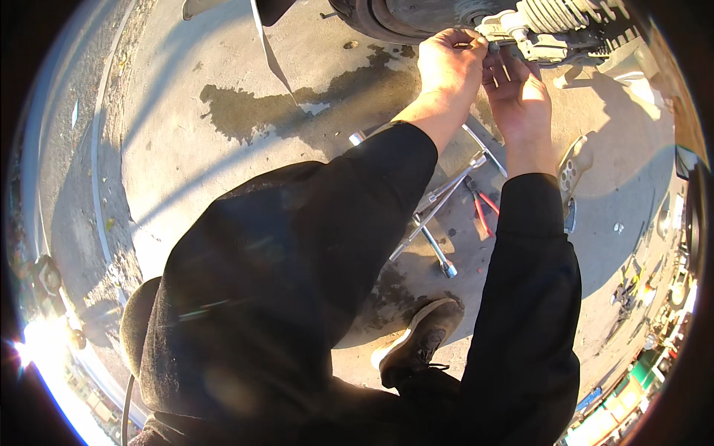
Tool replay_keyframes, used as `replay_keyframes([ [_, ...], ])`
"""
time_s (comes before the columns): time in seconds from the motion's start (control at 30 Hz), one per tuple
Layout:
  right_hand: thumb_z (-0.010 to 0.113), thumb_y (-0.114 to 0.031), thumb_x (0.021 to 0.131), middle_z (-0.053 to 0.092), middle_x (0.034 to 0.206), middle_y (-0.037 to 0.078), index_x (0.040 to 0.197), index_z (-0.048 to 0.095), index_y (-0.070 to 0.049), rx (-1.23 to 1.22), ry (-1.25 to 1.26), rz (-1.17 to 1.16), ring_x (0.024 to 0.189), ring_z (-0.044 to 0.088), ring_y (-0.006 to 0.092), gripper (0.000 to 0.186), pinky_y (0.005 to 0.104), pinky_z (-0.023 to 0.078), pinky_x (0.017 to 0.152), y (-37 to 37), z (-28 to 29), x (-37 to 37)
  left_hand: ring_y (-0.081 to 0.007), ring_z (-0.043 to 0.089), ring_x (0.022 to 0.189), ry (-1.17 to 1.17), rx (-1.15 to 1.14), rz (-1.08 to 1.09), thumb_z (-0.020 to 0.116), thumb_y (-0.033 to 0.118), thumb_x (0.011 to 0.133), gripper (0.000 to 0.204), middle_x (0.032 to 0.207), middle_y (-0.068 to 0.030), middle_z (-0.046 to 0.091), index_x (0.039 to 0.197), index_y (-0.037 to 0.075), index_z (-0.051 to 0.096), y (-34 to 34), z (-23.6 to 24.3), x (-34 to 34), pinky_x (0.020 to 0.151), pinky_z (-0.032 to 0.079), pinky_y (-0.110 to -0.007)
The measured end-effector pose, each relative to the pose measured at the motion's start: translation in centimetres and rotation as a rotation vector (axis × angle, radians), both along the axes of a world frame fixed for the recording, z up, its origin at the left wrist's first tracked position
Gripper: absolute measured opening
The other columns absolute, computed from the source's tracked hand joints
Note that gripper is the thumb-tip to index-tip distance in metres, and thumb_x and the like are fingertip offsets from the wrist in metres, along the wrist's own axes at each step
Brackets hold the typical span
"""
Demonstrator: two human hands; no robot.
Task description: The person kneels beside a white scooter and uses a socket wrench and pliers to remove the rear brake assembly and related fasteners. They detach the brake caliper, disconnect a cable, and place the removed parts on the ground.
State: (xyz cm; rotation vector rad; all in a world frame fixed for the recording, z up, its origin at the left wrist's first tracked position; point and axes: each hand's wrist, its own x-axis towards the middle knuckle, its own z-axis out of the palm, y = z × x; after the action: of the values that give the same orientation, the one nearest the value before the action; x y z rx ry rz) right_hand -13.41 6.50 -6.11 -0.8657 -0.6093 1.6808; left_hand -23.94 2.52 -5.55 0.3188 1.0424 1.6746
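My left hand [451,68] reaches up to a car's suspension, thumb and fingers pinched together at the lower end of a strut bracket [509,27]. Close beside it, palm up, my right hand [518,95] has its fingers curled up to the same spot. What the fingertips of either hand hold is hidden or too small to name. Just right of the bracket is a dusty coil spring [567,13]. Behind my left hand is the round wheel hub and brake disc [387,16].
Under my forearms, a cross-shaped lug wrench [446,192] and red-handled pliers [481,210] lie on the concrete. A metal plate with holes [571,169] lies right of my right wrist. My shoe [420,338] is below. A dark wet stain [253,111] spreads at left.
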Motion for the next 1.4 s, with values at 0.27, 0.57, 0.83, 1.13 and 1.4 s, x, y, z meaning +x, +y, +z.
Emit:
replay_keyframes([
  [0.27, 0.047, -0.006, 0.101, 0.061, 0.111, 0.008, 0.116, 0.055, -0.007, -0.001, -0.129, -0.01, 0.097, 0.061, 0.0203, 0.017, 0.0397, 0.049, 0.082, -1.1, 0.5, -0.8, -0.0168, 0.069, 0.084, 0.169, 0.01, 0.008, 0.063, 0.002, 0.093, 0.026, 0.097, -0.0127, 0.069, 0.116, -0.007, 0.061, -0.5, -0.2, 0.3, 0.075, 0.059, -0.028],
  [0.57, 0.046, -0.003, 0.098, 0.06, 0.11, 0.006, 0.122, 0.049, -0.01, 0.02, -0.105, -0.02, 0.095, 0.058, 0.0195, 0.025, 0.0384, 0.049, 0.077, -0.5, 0.4, -0.8, -0.0189, 0.068, 0.094, 0.273, -0.048, 0.013, 0.058, -0.004, 0.092, 0.035, 0.109, -0.0156, 0.066, 0.126, -0.009, 0.053, -1.2, 0.6, 1.3, 0.08, 0.057, -0.028],
  [0.83, 0.047, -0.003, 0.097, 0.062, 0.124, 0.01, 0.131, 0.046, -0.006, 0.084, -0.164, 0.258, 0.104, 0.065, 0.0215, 0.034, 0.0348, 0.05, 0.083, -0.9, 2.4, 3.0, -0.0219, 0.065, 0.107, 0.031, -0.018, -0.181, 0.052, 0.001, 0.096, 0.039, 0.118, -0.0159, 0.061, 0.133, -0.01, 0.046, -2.4, 2.9, -1.1, 0.092, 0.055, -0.032],
  [1.13, 0.054, -0.021, 0.1, 0.064, 0.125, 0.009, 0.131, 0.056, -0.004, 0.13, -0.35, 0.381, 0.107, 0.062, 0.02, 0.036, 0.0362, 0.05, 0.088, -0.4, 2.0, 4.9, -0.0191, 0.059, 0.114, 0.225, -0.007, -0.232, 0.058, 0.008, 0.094, 0.046, 0.125, -0.0126, 0.058, 0.138, -0.003, 0.048, -3.5, 3.4, -0.3, 0.092, 0.052, -0.033],
  [1.4, 0.059, -0.015, 0.091, 0.069, 0.104, 0.018, 0.113, 0.065, -0.004, 0.596, -2.074, 1.03, 0.095, 0.067, 0.0335, 0.025, 0.0416, 0.052, 0.082, -2.3, 9.4, 24.9, -0.0389, 0.067, 0.094, 1.361, -0.286, -0.796, 0.06, 0.039, 0.089, 0.039, 0.093, -0.0201, 0.07, 0.104, 0.003, 0.067, -7.8, -2.6, -0.9, 0.083, 0.052, -0.045],
])
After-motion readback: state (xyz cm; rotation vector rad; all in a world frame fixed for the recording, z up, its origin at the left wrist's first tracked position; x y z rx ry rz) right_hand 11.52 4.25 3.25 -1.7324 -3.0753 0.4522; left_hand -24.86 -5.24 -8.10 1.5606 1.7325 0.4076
